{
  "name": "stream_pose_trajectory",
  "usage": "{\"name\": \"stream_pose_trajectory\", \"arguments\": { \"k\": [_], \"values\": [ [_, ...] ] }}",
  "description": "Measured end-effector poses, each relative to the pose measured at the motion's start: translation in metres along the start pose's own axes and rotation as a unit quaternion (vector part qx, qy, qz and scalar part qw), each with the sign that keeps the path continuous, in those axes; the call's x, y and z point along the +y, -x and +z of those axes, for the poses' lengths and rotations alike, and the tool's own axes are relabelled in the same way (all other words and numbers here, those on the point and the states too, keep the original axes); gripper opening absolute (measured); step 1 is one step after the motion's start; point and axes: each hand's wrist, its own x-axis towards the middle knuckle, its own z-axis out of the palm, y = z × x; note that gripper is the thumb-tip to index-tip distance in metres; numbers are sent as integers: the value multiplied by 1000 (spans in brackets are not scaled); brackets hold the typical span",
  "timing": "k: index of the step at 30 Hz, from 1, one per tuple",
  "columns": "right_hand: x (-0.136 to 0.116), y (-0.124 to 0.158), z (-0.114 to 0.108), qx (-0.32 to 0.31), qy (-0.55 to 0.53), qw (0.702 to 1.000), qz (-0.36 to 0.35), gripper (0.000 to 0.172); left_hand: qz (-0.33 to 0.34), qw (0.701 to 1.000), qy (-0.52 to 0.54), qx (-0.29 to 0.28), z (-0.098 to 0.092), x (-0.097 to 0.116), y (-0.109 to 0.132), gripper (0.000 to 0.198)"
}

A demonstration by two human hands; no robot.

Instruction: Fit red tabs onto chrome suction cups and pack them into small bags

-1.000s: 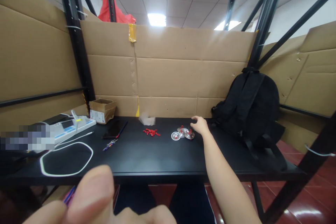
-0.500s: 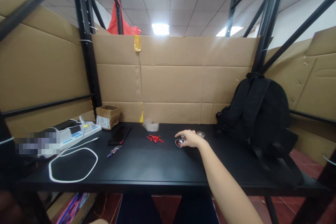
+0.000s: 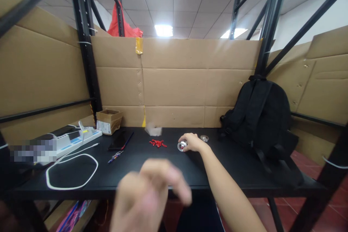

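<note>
The thin red cords (image 3: 157, 144) lay in a small tangled heap on the matte black desk (image 3: 108, 177). A shiny, round silver disc (image 3: 181, 146) lay to the right of the red cords, at the fingertips of the right hand (image 3: 192, 142). This hand was palm down and partly open, its fingers bent over the disc; whether they gripped it could not be told. A second silver disc (image 3: 204, 138) lay farther right of the cords, beyond the wrist. The left hand (image 3: 146, 192), strongly blurred, was raised on the near side of the cords with its fingers bent; blur obscured whether it held anything. Just behind the cords lay a crumpled piece of clear plastic (image 3: 154, 131). An open brown cardboard box (image 3: 108, 122) stood behind and left of the cords, and a black fabric backpack (image 3: 261, 116) well to their right.
</note>
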Motion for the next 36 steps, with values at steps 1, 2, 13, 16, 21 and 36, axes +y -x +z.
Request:
{"name": "stream_pose_trajectory", "arguments": {
  "k": [1,2,13,16,21,36],
  "values": [
    [0,-1,1,15,-27,999,-11,48,-8,1000,-23,2,4,-2,-37,23],
    [-1,-1,2,32,-60,997,-22,46,-26,997,-61,-26,6,-8,-74,21],
    [-3,-16,15,229,-205,951,29,25,-99,945,-232,-207,-4,-174,-173,16],
    [-7,-17,19,255,-226,939,29,20,-82,954,-228,-174,6,-185,-156,12],
    [-12,-19,22,272,-261,926,29,25,-75,956,-234,-163,3,-189,-150,10],
    [-26,-20,29,188,-489,851,-37,56,-110,956,-253,-99,-3,-202,-147,12]
  ]
}}
